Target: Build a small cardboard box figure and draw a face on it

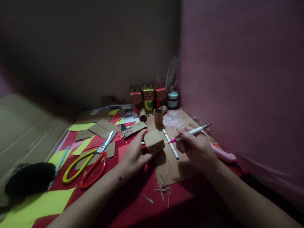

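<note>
My left hand [136, 152] is closed around the left side of a small brown cardboard box [153, 141], with the thumb at its near edge. In my right hand [193, 145] is a white marker [193, 130] with a pink tip, which points left toward the box and stays a little apart from it. Beneath that tip, a second white marker [171, 146] lies on a brown cardboard sheet [171, 175]. Just behind the box stands an open cardboard tube [158, 117].
Yellow-and-red-handled scissors [96, 161] lie open at left among cardboard and coloured paper scraps. A black yarn ball [30, 179] sits further left. Three decorated box figures [148, 96] and a pale green jar [172, 99] stand at the back. A pink-handled tool [223, 153] lies right, near the pink wall.
</note>
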### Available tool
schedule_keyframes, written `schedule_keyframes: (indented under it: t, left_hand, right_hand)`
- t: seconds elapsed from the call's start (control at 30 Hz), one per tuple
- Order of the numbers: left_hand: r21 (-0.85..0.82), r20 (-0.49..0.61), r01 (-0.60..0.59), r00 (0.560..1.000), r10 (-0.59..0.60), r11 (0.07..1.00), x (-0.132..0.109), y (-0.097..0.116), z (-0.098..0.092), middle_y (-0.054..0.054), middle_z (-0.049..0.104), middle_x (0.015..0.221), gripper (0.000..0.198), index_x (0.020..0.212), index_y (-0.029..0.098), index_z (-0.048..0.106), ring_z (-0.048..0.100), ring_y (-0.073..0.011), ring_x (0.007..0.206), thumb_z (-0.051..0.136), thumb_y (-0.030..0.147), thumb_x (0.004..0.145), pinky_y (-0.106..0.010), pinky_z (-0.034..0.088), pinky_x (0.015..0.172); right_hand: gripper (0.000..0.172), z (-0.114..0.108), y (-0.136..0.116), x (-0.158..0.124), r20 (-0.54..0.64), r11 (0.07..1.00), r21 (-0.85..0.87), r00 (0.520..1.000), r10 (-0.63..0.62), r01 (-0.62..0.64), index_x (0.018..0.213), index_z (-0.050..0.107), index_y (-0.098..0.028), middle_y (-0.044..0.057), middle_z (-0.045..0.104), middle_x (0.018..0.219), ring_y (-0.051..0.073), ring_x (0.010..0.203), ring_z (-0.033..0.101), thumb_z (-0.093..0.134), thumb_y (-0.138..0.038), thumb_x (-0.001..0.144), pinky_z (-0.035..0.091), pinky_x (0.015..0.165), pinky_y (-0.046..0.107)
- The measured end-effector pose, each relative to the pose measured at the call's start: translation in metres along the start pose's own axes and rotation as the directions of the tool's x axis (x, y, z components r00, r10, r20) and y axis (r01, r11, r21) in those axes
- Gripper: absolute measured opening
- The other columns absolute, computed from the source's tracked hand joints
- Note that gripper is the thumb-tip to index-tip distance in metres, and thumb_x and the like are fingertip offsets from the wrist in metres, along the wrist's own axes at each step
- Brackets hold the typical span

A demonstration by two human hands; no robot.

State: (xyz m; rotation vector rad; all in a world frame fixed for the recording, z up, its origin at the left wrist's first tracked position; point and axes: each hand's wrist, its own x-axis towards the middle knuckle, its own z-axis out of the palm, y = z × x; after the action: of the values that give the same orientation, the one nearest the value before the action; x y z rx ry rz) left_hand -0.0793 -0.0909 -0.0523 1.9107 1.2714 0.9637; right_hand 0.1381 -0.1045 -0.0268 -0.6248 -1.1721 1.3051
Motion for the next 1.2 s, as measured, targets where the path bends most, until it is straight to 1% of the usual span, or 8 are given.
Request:
schedule_keyframes:
  t: [0.2, 0.33, 0.5, 0.63, 0.83, 0.9, 1.03, 1.2]
  left_hand:
    - [-0.239, 0.051, 0.133, 0.991, -0.124, 0.962, -0.007, 0.037, -0.014, -0.016, 0.07, 0.12, 0.072, 0.137, 0.014, 0.044, 0.069, -0.0331, 0.11, 0.075, 0.041, 0.077, -0.048, 0.056, 0.094]
    - [-0.353, 0.088, 0.236, 0.972, -0.219, 0.905, -0.019, 0.05, -0.016, -0.013, 0.07, 0.126, 0.073, 0.142, 0.016, 0.042, 0.066, -0.0331, 0.118, 0.073, 0.039, 0.08, -0.045, 0.054, 0.098]
    - [-0.399, 0.109, 0.238, 0.971, -0.212, 0.886, -0.03, 0.046, -0.019, -0.014, 0.065, 0.134, 0.077, 0.152, 0.019, 0.031, 0.063, -0.0333, 0.122, 0.065, 0.044, 0.088, -0.046, 0.052, 0.101]
    - [-0.468, 0.14, 0.268, 0.963, -0.229, 0.842, -0.031, 0.036, -0.02, -0.015, 0.064, 0.133, 0.086, 0.157, 0.023, 0.021, 0.064, -0.0343, 0.118, 0.068, 0.038, 0.086, -0.05, 0.052, 0.099]
    - [-0.479, 0.187, 0.293, 0.955, -0.229, 0.828, -0.03, 0.029, -0.023, -0.015, 0.065, 0.131, 0.098, 0.16, 0.025, 0.015, 0.064, -0.0356, 0.118, 0.075, 0.037, 0.082, -0.051, 0.05, 0.098]
    - [-0.477, 0.186, 0.304, 0.952, -0.243, 0.825, -0.031, 0.031, -0.023, -0.014, 0.068, 0.124, 0.097, 0.159, 0.025, 0.016, 0.067, -0.033, 0.109, 0.074, 0.035, 0.082, -0.047, 0.053, 0.09]
    - [-0.475, 0.185, 0.322, 0.946, -0.265, 0.819, -0.033, 0.033, -0.021, -0.006, 0.071, 0.101, 0.094, 0.158, 0.027, 0.019, 0.065, -0.019, 0.071, 0.073, 0.034, 0.082, -0.035, 0.052, 0.066]
    - [-0.492, 0.197, 0.292, 0.955, -0.221, 0.82, -0.033, 0.03, -0.017, -0.005, 0.071, 0.097, 0.095, 0.158, 0.025, 0.02, 0.064, -0.0169, 0.069, 0.075, 0.034, 0.081, -0.032, 0.052, 0.065]
  right_hand:
    - [0.015, 0.013, -0.008, -0.006, 0.074, 0.998, -0.044, 0.997, -0.035, 0.038, 0.08, 0.066, -0.021, -0.005, 0.059, 0.062, 0.008, 0.056, 0.052, 0.07, -0.031, 0.091, 0.039, 0.053, 0.021]
    - [0.003, 0.017, 0.001, -0.014, 0.123, 0.973, -0.206, 0.99, -0.074, 0.099, 0.09, 0.068, -0.024, -0.005, 0.063, 0.068, 0.008, 0.061, 0.056, 0.071, -0.025, 0.091, 0.043, 0.055, 0.019]
    - [0.007, 0.021, 0.017, -0.021, 0.065, 0.984, -0.149, 0.994, -0.09, 0.099, 0.086, 0.066, -0.023, -0.003, 0.063, 0.074, 0.011, 0.065, 0.058, 0.071, -0.025, 0.09, 0.049, 0.06, 0.023]
    - [0.005, 0.026, 0.024, -0.022, 0.071, 0.993, -0.066, 0.994, -0.088, 0.093, 0.087, 0.067, -0.024, -0.003, 0.063, 0.075, 0.011, 0.065, 0.059, 0.071, -0.025, 0.09, 0.05, 0.06, 0.023]
    - [0.007, 0.034, 0.018, -0.029, 0.072, 0.952, -0.277, 0.991, -0.113, 0.129, 0.091, 0.066, -0.025, -0.004, 0.063, 0.071, 0.01, 0.06, 0.058, 0.069, -0.019, 0.09, 0.047, 0.052, 0.02]
    - [0.011, 0.038, 0.015, -0.032, 0.085, 0.919, -0.349, 0.983, -0.163, 0.183, 0.091, 0.064, -0.025, -0.004, 0.064, 0.069, 0.009, 0.056, 0.059, 0.069, -0.016, 0.088, 0.047, 0.049, 0.019]
    - [0.012, 0.047, 0.013, -0.035, 0.091, 0.877, -0.414, 0.97, -0.227, 0.244, 0.087, 0.062, -0.024, -0.004, 0.065, 0.066, 0.008, 0.049, 0.057, 0.068, -0.014, 0.086, 0.044, 0.043, 0.018]
    - [0.014, 0.054, 0.011, -0.033, 0.017, 0.864, -0.431, 0.959, -0.282, 0.261, 0.078, 0.059, -0.023, -0.004, 0.062, 0.061, 0.009, 0.046, 0.056, 0.067, -0.012, 0.082, 0.044, 0.04, 0.02]
